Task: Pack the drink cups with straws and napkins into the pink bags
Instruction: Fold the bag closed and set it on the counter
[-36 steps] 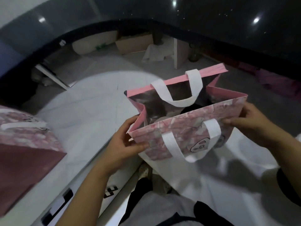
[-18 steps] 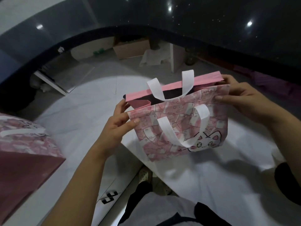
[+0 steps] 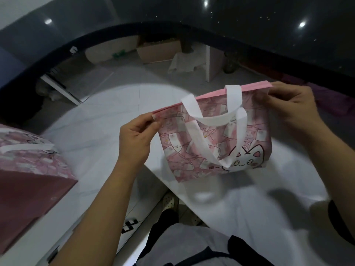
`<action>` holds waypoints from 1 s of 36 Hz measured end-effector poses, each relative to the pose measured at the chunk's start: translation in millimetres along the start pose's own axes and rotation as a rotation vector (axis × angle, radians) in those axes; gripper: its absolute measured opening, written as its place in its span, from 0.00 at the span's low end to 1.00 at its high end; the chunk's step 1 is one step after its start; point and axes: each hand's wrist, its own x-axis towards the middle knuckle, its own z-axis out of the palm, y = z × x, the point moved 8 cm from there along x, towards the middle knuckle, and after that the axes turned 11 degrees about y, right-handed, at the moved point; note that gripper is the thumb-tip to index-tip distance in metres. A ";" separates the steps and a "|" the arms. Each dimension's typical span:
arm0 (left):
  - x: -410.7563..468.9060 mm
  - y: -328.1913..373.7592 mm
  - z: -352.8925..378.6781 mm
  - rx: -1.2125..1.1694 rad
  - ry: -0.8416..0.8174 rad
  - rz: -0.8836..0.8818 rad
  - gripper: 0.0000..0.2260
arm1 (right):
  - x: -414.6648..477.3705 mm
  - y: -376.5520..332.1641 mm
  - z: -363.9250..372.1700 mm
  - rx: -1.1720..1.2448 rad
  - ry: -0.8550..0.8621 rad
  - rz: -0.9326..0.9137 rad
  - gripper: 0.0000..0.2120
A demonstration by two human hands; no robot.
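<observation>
Above the white table (image 3: 269, 198), left hand (image 3: 134, 135) and right hand (image 3: 294, 106) pinching pink bag (image 3: 217, 143) top corners

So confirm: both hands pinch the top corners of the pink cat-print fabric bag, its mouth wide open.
Not open: the head view shows the pink cat-print fabric bag pulled flat, mouth closed. Left hand and right hand do pinch its top corners.

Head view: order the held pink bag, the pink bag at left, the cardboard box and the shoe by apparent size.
1. held pink bag and left pink bag: alike; the left one is nearer and cropped, so unranked.
2. cardboard box.
3. shoe.
</observation>
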 end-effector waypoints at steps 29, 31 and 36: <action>8.1 9.8 7.7 0.194 -0.402 0.050 0.17 | 2.8 -15.5 1.9 -0.208 -0.231 0.025 0.14; 7.6 10.1 6.5 0.259 -0.437 0.055 0.17 | 3.2 -20.7 1.5 -0.252 -0.297 0.031 0.13; 4.6 24.3 4.3 0.392 -0.503 0.134 0.05 | 0.2 -31.6 -3.8 -0.377 -0.421 0.041 0.10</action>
